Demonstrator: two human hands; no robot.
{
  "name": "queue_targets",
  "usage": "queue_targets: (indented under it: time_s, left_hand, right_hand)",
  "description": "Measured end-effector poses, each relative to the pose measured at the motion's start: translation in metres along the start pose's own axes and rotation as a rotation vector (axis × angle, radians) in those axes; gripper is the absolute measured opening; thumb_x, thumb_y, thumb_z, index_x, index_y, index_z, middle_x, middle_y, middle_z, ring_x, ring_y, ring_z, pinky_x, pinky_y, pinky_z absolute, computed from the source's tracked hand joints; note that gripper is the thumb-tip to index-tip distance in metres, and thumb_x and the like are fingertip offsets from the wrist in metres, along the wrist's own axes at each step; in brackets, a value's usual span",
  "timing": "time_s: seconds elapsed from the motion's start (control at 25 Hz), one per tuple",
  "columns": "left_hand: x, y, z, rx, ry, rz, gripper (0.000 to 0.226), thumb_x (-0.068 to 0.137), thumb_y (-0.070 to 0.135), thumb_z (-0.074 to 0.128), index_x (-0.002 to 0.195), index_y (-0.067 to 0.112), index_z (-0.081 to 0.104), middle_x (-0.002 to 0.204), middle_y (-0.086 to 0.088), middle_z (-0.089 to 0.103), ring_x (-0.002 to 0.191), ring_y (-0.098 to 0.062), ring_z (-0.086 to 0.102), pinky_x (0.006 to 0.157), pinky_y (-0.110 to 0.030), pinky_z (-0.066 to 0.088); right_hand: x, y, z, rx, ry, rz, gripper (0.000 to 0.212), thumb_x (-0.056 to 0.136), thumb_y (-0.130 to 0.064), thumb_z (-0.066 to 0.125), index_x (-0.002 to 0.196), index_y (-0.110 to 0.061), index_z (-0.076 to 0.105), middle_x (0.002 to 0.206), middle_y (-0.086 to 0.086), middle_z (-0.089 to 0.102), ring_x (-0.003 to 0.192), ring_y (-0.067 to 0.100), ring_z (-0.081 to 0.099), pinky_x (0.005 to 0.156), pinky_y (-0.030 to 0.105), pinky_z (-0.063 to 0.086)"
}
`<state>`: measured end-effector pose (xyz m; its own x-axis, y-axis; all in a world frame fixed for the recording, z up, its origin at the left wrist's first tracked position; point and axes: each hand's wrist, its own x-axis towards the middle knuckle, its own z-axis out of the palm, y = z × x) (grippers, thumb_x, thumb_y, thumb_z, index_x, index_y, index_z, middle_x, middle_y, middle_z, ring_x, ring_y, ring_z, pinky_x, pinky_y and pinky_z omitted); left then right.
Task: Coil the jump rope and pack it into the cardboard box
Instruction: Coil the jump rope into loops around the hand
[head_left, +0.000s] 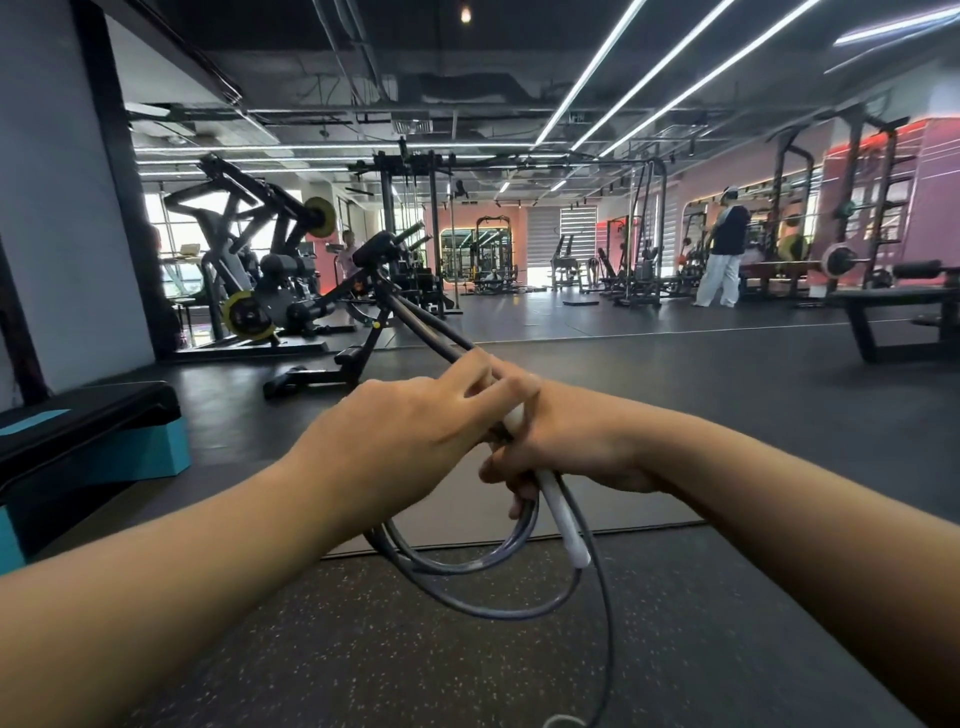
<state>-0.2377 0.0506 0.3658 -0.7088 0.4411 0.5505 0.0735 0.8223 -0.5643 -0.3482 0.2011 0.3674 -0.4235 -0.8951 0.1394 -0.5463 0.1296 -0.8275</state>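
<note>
The jump rope (467, 566) is a grey cord with a white handle (563, 519). Several loops of the cord hang below my hands in the middle of the view. My right hand (566, 436) is closed around the handle and the gathered loops. My left hand (415, 415) lies over them from the left, its fingers closed on the cord against my right hand. One strand of the cord runs down past the handle to the bottom edge of the view. No cardboard box is in view.
A black and teal step platform (88, 441) stands at the left. A black hyperextension bench (358, 312) is right ahead, a weight bench (904, 312) at the right. A person (724, 249) stands far off among racks. Dark rubber floor (675, 623) lies below.
</note>
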Motion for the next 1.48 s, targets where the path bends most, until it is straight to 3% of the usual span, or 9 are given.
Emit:
queue_targets:
  time_s: [0.12,0.24,0.32,0.48,0.64,0.72,0.84,1.08,1.48]
  left_hand:
    - [-0.010,0.005,0.007,0.023,-0.031,-0.043,0.036,0.090,0.014,0.058,0.124,0.016,0.047,0.088,-0.003,0.046,0.040,-0.022,0.040,0.026,-0.028,0.027]
    - [-0.014,0.011,0.004,0.031,-0.123,-0.224,0.039,0.093,0.022,0.024,0.132,0.024,0.018,0.094,-0.001,0.037,0.052,-0.026,0.040,0.037,-0.035,0.032]
    - [-0.019,0.018,0.004,0.050,-0.241,-0.335,0.040,0.093,0.021,0.012,0.132,0.025,0.008,0.101,0.001,0.034,0.061,-0.027,0.046,0.046,-0.037,0.036]
    - [-0.021,0.013,0.008,0.081,-0.178,-0.450,0.031,0.090,0.009,0.056,0.113,0.020,0.039,0.096,-0.002,0.040,0.058,-0.026,0.047,0.043,-0.035,0.033]
    - [-0.002,0.013,0.012,0.075,-0.170,-0.096,0.023,0.086,0.016,0.065,0.094,0.022,0.044,0.082,0.002,0.058,0.075,-0.027,0.058,0.064,-0.037,0.038]
    - [0.001,0.007,0.017,-0.016,-0.327,-0.132,0.022,0.098,0.018,0.052,0.096,0.026,0.032,0.076,0.007,0.045,0.073,-0.023,0.053,0.060,-0.035,0.037]
    - [-0.011,-0.012,0.016,-0.024,-0.418,-0.118,0.008,0.101,0.023,0.043,0.098,0.028,0.038,0.079,0.008,0.050,0.071,-0.018,0.056,0.059,-0.038,0.049]
    - [-0.034,-0.032,0.004,0.018,-0.612,-0.078,0.015,0.103,0.045,0.033,0.091,0.036,0.029,0.083,0.009,0.056,0.073,-0.013,0.058,0.060,-0.034,0.051]
    - [-0.060,-0.052,-0.003,0.264,-0.437,-0.432,0.008,0.100,0.023,0.040,0.098,0.029,0.044,0.063,0.005,0.049,0.048,-0.010,0.042,0.042,-0.026,0.027]
  right_hand:
    - [-0.005,0.001,-0.001,0.010,-0.052,-0.002,0.033,0.092,0.005,0.063,0.119,-0.009,0.050,0.071,-0.009,0.072,0.076,0.035,0.071,0.080,0.050,0.063]
    - [-0.013,0.009,0.003,-0.117,-0.025,0.084,0.012,0.097,-0.019,0.065,0.106,-0.012,0.067,0.091,0.008,0.076,0.085,0.023,0.071,0.079,0.048,0.065]
    - [-0.014,0.016,0.011,-0.309,0.007,0.094,0.012,0.098,-0.025,0.061,0.098,-0.015,0.067,0.093,0.018,0.071,0.067,0.015,0.063,0.059,0.041,0.061]
    - [-0.003,0.013,0.016,-0.533,0.060,0.003,0.018,0.101,-0.022,0.050,0.084,-0.018,0.056,0.077,0.009,0.066,0.042,0.002,0.046,0.045,0.019,0.038]
    - [0.001,0.004,0.015,-0.740,-0.008,-0.079,0.019,0.098,-0.023,0.054,0.080,-0.019,0.057,0.075,0.003,0.060,0.067,0.020,0.052,0.066,0.037,0.044]
    - [-0.004,0.005,0.009,-0.655,-0.035,-0.037,0.015,0.096,-0.028,0.061,0.088,-0.016,0.067,0.075,0.003,0.063,0.063,0.019,0.053,0.059,0.033,0.045]
    - [-0.019,0.011,-0.020,-0.216,-0.133,0.202,0.042,0.093,-0.049,0.065,0.102,-0.008,0.070,0.069,0.005,0.060,0.049,0.017,0.043,0.048,0.028,0.036]
    - [-0.024,0.025,-0.065,-0.231,-0.041,0.225,0.044,0.086,-0.052,0.075,0.065,-0.019,0.055,0.056,0.004,0.038,0.049,0.020,0.036,0.054,0.031,0.039]
    - [-0.047,0.078,-0.083,-0.120,0.154,0.248,0.061,0.080,-0.059,0.075,0.064,-0.010,0.043,0.052,0.007,0.032,0.043,0.021,0.035,0.070,0.042,0.062]
